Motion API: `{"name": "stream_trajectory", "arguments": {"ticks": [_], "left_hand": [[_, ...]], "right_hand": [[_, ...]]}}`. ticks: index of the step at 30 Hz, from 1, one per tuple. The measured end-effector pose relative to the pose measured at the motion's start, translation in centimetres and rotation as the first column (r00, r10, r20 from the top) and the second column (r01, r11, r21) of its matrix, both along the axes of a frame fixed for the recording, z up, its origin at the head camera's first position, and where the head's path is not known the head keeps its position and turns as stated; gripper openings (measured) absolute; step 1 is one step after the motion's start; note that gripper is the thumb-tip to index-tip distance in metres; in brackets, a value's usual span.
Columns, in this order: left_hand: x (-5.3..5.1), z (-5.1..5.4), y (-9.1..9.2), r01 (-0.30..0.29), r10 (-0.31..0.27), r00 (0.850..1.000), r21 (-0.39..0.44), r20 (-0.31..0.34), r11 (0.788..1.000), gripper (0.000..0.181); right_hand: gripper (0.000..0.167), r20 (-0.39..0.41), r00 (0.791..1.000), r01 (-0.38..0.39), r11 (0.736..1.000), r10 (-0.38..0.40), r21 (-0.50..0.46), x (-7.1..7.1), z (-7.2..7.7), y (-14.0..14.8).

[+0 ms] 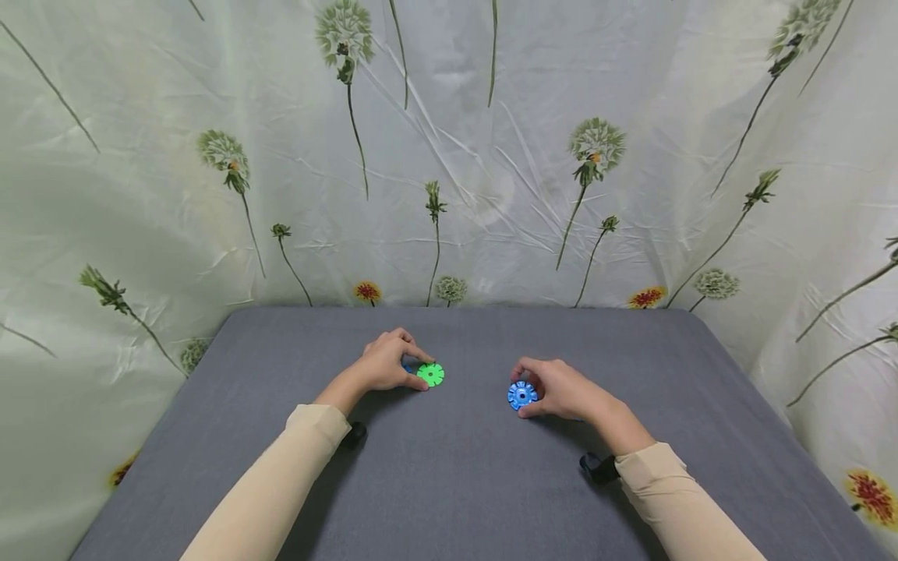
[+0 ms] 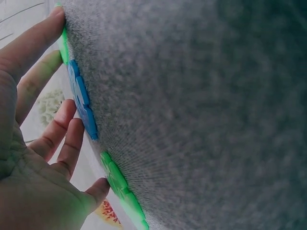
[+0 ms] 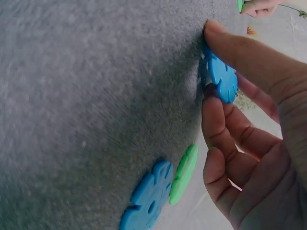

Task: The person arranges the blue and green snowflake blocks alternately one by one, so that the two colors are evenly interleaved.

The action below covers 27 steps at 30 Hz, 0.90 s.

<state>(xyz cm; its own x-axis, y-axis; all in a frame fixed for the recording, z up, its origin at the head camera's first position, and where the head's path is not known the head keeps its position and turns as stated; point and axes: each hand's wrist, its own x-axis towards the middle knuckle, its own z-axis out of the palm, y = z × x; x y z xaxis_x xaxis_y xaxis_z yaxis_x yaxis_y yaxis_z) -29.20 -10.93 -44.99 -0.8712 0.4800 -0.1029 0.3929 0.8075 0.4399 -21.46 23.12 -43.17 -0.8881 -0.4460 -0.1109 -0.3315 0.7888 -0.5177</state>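
In the head view, my left hand [image 1: 390, 362] pinches a green notched plastic disc [image 1: 431, 375] by its edges between thumb and index finger, close to the cloth. Another notched disc, blue [image 2: 81, 98], lies beside it under the middle and ring fingers, and a second green disc [image 2: 122, 189] is by the little finger. On the right, my right hand [image 1: 561, 387] holds a blue notched disc [image 1: 522, 395] between thumb and fingers, tilted up off the cloth. Below that hand in the right wrist view lie a blue disc [image 3: 148, 199] and a green disc [image 3: 183, 175].
A grey cloth-covered table [image 1: 449, 491] extends under both hands. Behind and at the sides hangs a pale curtain [image 1: 484, 179] printed with dandelions. Dark bands [image 1: 598, 469] sit at both wrists near the sleeve cuffs.
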Motion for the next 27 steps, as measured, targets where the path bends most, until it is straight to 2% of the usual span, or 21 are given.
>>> {"name": "stream_trajectory", "arguments": {"ticks": [9,16,27], "left_hand": [[0.04,0.00,0.07,-0.006,0.006,1.000,0.002,0.001,1.000,0.045],[0.06,0.02,-0.09,-0.004,0.004,1.000,0.009,0.001,1.000,0.045],[0.05,-0.17,-0.12,0.003,-0.003,1.000,0.022,-0.009,1.000,0.045]], "right_hand": [[0.058,0.056,0.998,-0.019,1.000,0.019,-0.011,0.30,0.42,0.50],[0.052,0.050,0.998,-0.030,1.000,0.031,-0.007,0.29,0.33,0.61],[0.046,0.025,0.999,-0.044,0.999,0.044,-0.015,-0.50,0.14,0.36]]}}
